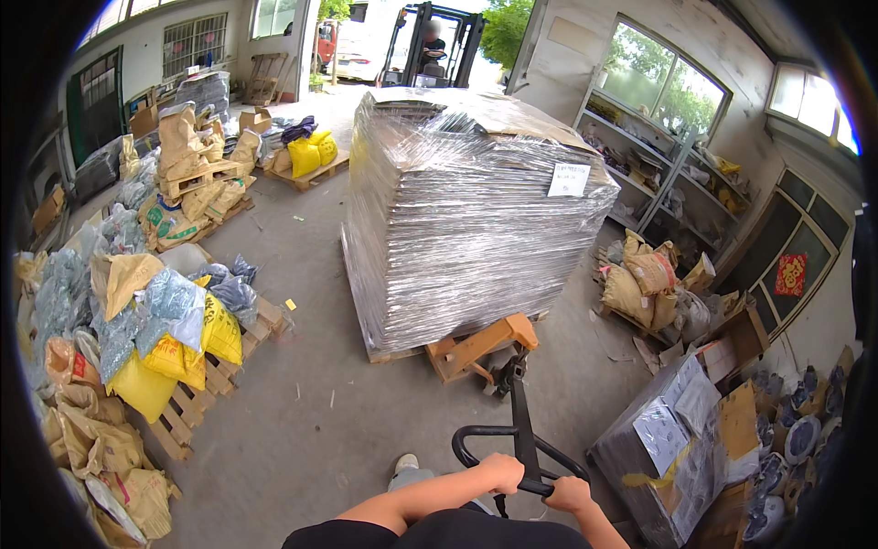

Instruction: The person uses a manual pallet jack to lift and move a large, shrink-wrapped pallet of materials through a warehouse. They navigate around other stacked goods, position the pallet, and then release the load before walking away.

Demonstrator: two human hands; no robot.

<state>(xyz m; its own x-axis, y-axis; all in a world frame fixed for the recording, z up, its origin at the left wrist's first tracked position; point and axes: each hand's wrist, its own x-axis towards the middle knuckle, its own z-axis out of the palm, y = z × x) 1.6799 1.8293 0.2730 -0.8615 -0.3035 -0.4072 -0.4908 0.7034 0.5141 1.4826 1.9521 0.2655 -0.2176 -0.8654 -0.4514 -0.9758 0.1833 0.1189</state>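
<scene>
Both my hands grip the black loop handle (465,443) of an orange pallet jack (482,348). My left hand (502,473) is wrapped round the bar near the handle's middle, and my right hand (571,495) closes on its right end. The jack's forks run out of sight beneath a wooden pallet (389,357). On that pallet stands a tall stack of flat sheets bound in clear stretch film (485,229). A white paper label (568,179) is stuck near its upper right corner, and loose cardboard (521,112) covers the top.
A forklift (430,46) with a person on it stands in the doorway behind the stack. Pallets of sacks (197,343) line the left side. More sacks (645,279), wrapped cartons (658,439) and shelves (677,174) stand to the right. Grey concrete floor (302,403) lies between.
</scene>
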